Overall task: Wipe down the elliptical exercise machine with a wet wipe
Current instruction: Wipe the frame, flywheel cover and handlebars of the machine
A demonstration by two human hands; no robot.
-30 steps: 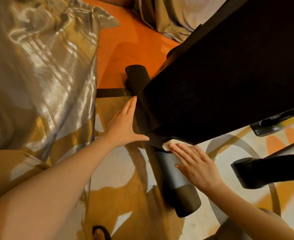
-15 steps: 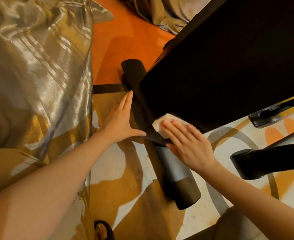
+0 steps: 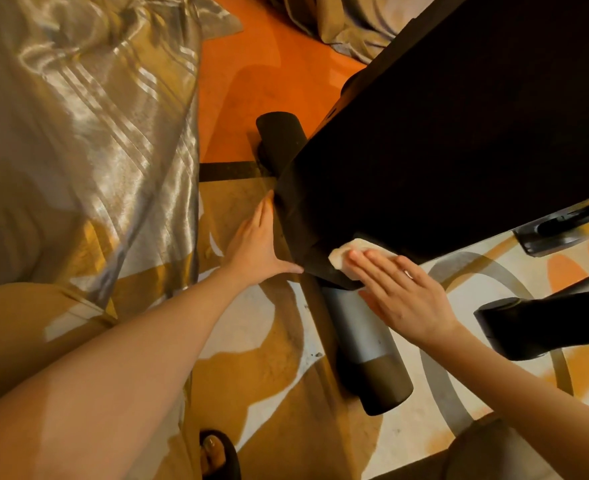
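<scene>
Two hands work at the low front of one elliptical machine (image 3: 459,140). The left hand (image 3: 255,247), fingers straight, braces flat against the black housing edge. The right hand (image 3: 400,292), fingers extended, presses one white wet wipe (image 3: 346,258) onto the housing's lower corner, above the grey stabilizer bar (image 3: 355,327).

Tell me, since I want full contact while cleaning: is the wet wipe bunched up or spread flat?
Bunched. The wet wipe shows as a thick folded wad under the right hand's straight fingers, pressed on the black housing.

Under you, the orange floor (image 3: 251,81) carries a patterned rug (image 3: 262,344); the elliptical's base bar (image 3: 359,327) rests on it.
</scene>
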